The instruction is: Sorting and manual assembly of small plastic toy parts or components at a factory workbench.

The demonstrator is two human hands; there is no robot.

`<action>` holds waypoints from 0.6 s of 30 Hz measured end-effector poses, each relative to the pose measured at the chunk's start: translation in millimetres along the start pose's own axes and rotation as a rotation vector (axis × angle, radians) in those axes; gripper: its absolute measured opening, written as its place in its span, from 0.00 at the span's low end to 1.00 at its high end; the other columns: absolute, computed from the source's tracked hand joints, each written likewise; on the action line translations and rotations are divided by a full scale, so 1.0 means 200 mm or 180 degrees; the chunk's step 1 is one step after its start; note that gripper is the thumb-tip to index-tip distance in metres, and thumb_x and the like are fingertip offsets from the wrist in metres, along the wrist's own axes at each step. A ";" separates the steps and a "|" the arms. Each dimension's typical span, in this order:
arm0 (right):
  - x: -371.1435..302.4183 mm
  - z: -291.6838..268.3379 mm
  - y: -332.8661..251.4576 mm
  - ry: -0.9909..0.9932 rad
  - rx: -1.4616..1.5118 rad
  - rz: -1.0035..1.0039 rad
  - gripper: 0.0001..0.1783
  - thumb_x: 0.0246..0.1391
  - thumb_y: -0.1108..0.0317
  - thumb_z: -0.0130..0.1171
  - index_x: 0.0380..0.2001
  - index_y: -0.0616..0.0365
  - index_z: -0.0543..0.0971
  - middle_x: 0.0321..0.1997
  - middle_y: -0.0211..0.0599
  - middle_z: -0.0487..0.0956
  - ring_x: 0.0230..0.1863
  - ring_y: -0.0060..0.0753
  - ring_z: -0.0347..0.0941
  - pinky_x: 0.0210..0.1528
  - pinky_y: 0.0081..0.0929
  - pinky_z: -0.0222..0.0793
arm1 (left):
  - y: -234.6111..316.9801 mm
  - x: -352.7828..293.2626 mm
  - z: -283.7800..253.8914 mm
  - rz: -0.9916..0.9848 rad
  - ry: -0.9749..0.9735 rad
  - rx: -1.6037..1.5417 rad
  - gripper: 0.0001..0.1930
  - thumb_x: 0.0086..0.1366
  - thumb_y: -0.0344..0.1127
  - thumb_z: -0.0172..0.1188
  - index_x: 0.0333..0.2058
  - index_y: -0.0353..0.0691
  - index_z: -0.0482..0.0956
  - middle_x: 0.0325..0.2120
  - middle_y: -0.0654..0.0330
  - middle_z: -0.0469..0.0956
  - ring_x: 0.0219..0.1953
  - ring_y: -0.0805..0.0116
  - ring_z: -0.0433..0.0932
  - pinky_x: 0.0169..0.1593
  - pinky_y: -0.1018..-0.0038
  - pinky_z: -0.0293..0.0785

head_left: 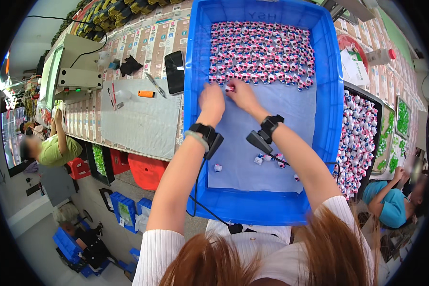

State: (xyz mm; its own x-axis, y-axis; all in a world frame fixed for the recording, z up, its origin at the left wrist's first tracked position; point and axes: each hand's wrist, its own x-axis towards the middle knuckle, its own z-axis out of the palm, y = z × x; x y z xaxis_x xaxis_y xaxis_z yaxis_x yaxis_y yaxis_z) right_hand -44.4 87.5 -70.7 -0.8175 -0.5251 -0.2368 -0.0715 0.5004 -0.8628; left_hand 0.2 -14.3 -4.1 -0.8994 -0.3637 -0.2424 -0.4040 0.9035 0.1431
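Observation:
My right hand [244, 97] pinches a small pink, white and blue toy figurine [230, 88] between thumb and fingers. Close beside it, my left hand [211, 101] has its fingers curled together at the left end of the nearest row; what they grip, if anything, is hidden. Beyond both hands, many similar figurines [260, 52] stand in tight rows on a pale liner sheet [286, 114] inside a large blue tray [193, 62]. A few loose figurines [258, 159] lie on the sheet nearer me, below my right forearm.
Right of the tray, a dark bin [377, 107] is heaped with more figurines. On the table to the left lie a phone [175, 72], an orange marker [146, 94] and a pen [156, 86]. A red stool [147, 170] stands below the table edge. Other people sit at both sides.

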 end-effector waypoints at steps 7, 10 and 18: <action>-0.08 -0.03 -0.18 0.0594 -0.0553 -0.0561 0.14 0.42 0.71 0.53 0.36 0.60 0.69 0.38 0.49 0.68 0.37 0.51 0.68 0.37 0.39 0.66 | 0.02 0.01 -0.01 0.0234 0.0332 0.0225 0.06 0.53 0.30 0.50 0.31 0.37 0.67 0.33 0.48 0.70 0.30 0.52 0.75 0.30 0.63 0.73; -0.27 -0.28 -0.07 -0.0393 -0.1081 -0.0546 0.15 0.40 0.70 0.52 0.36 0.58 0.69 0.37 0.48 0.69 0.36 0.51 0.69 0.38 0.40 0.65 | 0.07 -0.18 0.01 0.0961 -0.0238 0.0014 0.08 0.51 0.32 0.52 0.31 0.37 0.67 0.30 0.49 0.70 0.30 0.50 0.74 0.33 0.63 0.72; -0.93 -0.28 0.12 -0.1641 -0.1975 -0.0431 0.21 0.34 0.66 0.59 0.35 0.59 0.67 0.33 0.43 0.73 0.38 0.45 0.69 0.37 0.38 0.65 | 0.21 -0.81 0.24 0.1754 -0.1770 -0.0897 0.19 0.44 0.31 0.58 0.36 0.34 0.66 0.28 0.49 0.70 0.37 0.50 0.69 0.38 0.62 0.67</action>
State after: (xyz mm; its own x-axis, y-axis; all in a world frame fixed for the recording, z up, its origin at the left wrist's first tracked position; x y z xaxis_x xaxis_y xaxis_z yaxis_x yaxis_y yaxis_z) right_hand 73.9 236.5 -22.8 -0.4242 -0.7833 -0.4544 -0.5778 0.6205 -0.5302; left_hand 137.4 93.9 -5.7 -0.7968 0.3459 -0.4954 -0.0231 0.8019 0.5970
